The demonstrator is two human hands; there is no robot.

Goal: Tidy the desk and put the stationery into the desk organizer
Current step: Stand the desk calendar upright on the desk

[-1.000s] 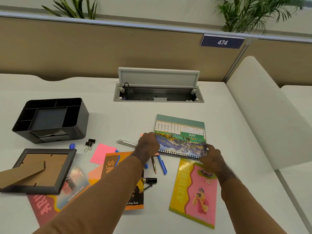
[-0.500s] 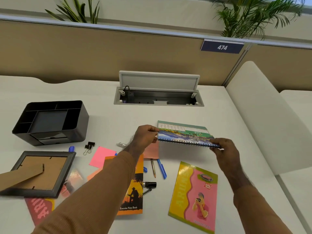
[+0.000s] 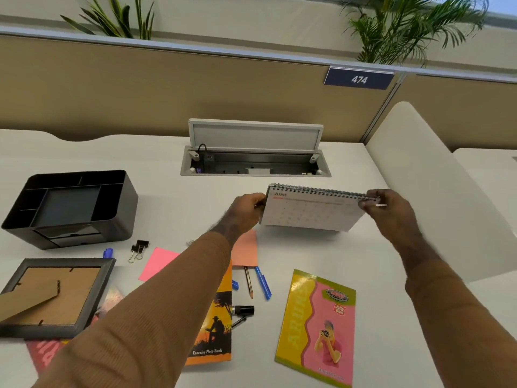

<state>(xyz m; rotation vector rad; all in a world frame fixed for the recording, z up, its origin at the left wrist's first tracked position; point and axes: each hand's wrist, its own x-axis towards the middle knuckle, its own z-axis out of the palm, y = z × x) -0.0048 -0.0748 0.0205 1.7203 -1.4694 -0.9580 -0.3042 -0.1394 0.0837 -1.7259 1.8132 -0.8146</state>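
The desk organizer (image 3: 70, 208), far left of the left hand (image 3: 246, 211), looks empty, while both hands, right hand (image 3: 389, 211) included, pinch the raised calendar (image 3: 310, 212) above pens (image 3: 263, 282) and binder clips (image 3: 139, 249) awaiting sorting.

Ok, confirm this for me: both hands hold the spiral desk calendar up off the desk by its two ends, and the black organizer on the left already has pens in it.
One thing is wrong: the black organizer holds no pens; the head view shows its compartments empty. The blue pen and pencil lie on the desk. The rest stands: the left hand and right hand hold the calendar up by its ends.
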